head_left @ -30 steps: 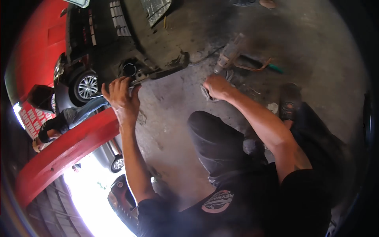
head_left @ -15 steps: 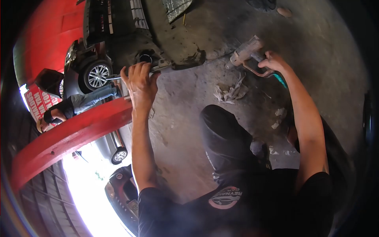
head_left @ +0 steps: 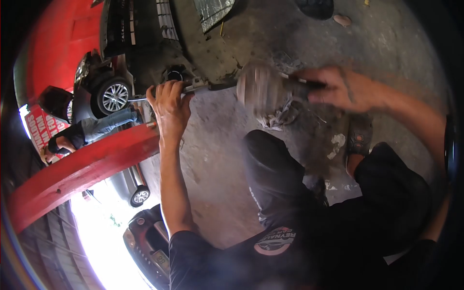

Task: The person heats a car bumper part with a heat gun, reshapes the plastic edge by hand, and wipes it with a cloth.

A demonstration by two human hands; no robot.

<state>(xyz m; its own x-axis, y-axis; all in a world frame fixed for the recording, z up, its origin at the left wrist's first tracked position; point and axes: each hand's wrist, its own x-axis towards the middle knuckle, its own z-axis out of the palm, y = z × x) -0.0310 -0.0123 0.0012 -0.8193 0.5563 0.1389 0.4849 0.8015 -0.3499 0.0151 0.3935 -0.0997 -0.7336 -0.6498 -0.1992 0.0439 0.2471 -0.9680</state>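
A dark car bumper point(head_left: 150, 34) with grille slots and a round fog-light opening stretches across the upper left. My left hand point(head_left: 170, 105) has its fingers curled over the bumper's near edge, just below that opening. In my right hand point(head_left: 333, 89) is a dirty, barrel-shaped heat gun point(head_left: 263, 89), gripped by its handle and smeared by motion. Its wide end points left, toward the bumper's lower end. Beneath the tool a crumpled rag point(head_left: 275, 120) lies on the floor, partly covered by it.
A red post point(head_left: 87, 169) crosses the left side. Past it a person point(head_left: 92, 130) bends near a car wheel point(head_left: 115, 95). More parked cars, including a dark one point(head_left: 147, 241), stand by the bright doorway. A silvery sheet point(head_left: 212, 14) lies at the top.
My right hand has swung the heat gun left and closer to the camera, turning its wide end toward the bumper. My left hand keeps its hold, with the bumper shifted slightly.
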